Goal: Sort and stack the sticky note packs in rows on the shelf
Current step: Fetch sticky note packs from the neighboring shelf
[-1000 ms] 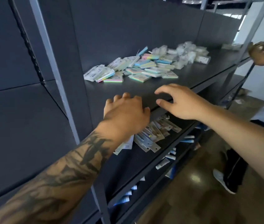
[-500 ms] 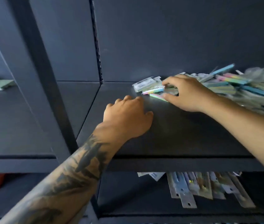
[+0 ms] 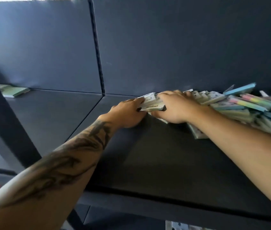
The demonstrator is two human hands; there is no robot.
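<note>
both hands are now at the left end of the pile [image 3: 247, 107] of sticky note packs, which lies along the back of the shelf [image 3: 148, 155]. half a second ago only the right hand touched that end, while the left hand lay flat on bare shelf, apart from the packs. the left hand has since moved up and right to join it.

left hand [image 3: 128, 112]: fingers curled, thumb tip pressed on the left edge of a small stack [image 3: 153, 103] of packs. right hand [image 3: 176, 107]: palm down over the stack and the packs behind it, fingers bent over their tops. the stack sits clamped between the two hands. how many packs it holds cannot be told; the frame is blurred.

meaning for the task: this reads as the gather step, with a first group squared up and separated from the loose pile. no row is formed yet. the shelf surface left of and in front of the hands is bare and available for a row. the rest of the pile, to the right, lies jumbled, with packs tilted and overlapping.

caution: the wrapped packs probably slide easily, so a loose grip could fan the stack when it moves.

a green pad [image 3: 15, 92] lies on the next shelf bay to the left, well apart.
</note>
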